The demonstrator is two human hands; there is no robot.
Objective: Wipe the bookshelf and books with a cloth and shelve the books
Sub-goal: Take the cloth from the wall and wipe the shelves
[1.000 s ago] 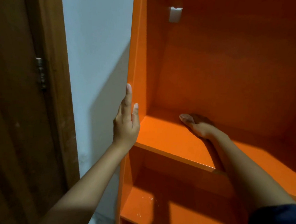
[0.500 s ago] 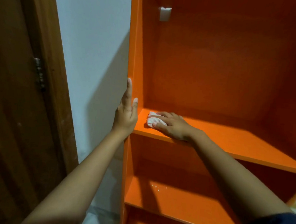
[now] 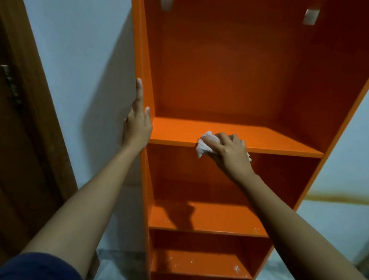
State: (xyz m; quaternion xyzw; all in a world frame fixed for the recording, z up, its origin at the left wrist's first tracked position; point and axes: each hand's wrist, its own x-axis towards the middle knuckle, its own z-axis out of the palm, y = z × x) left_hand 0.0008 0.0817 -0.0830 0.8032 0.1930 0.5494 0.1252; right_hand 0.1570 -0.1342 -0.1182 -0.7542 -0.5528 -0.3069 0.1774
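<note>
Pressing a crumpled white cloth on the front edge of the orange bookshelf's upper shelf, right hand keeps its grip curled round it; left hand, grip flat with fingers straight, rests against the left side panel.

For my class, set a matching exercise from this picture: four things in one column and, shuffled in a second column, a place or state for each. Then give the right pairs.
Column A
1. left hand
2. cloth
3. wooden door
4. lower shelf

Column B
a. dotted with white specks
b. gripped by the right hand at the front edge of the upper shelf
c. fingers straight, against the left side panel of the bookshelf
d. left of the bookshelf, past the pale wall

Pairs: 1-c; 2-b; 3-d; 4-a
</note>
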